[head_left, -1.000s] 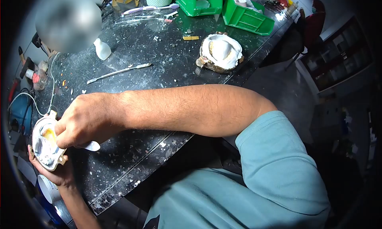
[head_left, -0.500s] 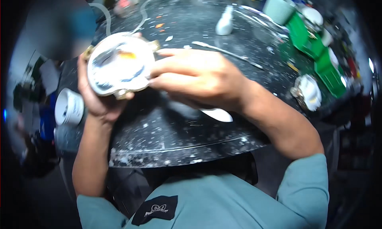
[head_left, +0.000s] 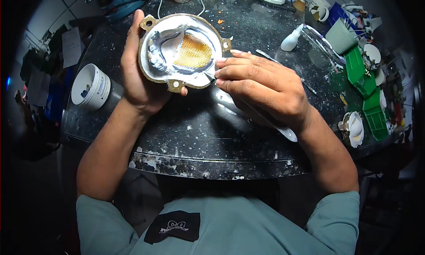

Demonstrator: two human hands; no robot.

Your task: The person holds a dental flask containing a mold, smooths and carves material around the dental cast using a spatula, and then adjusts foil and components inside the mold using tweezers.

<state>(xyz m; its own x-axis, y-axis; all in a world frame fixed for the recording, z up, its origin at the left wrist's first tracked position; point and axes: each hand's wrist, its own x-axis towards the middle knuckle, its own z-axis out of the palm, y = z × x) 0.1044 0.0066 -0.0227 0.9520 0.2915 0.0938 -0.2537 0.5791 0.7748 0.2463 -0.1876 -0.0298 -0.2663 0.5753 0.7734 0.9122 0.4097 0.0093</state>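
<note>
My left hand [head_left: 141,84] is wrapped round the outer side of a metal dental flask half [head_left: 141,62], held tilted up above the bench. Silvery lining covers the inside of the flask, with a tooth-arch-shaped hollow and a patch of gold-coloured mesh [head_left: 193,52] in the middle. My right hand [head_left: 272,84] pinches a slim metal spatula [head_left: 287,133] at the flask's right rim. Its rounded, shiny end sticks out below my palm, while its tip meets the lining near the lower right edge. The middle of the handle is hidden by my fingers.
A white tub [head_left: 94,93] stands at the left of the black speckled bench [head_left: 186,142]. At the right are a white squeeze bottle [head_left: 291,40], a long thin tool [head_left: 310,87], green flask trays [head_left: 375,113] and a plaster cast [head_left: 354,129]. A pale woven holder [head_left: 341,36] stands behind.
The view has shifted and sharpened, so the flask and both hands appear further right. The flask's inside, glaring before, now shows the mesh clearly. Both hands keep their holds.
</note>
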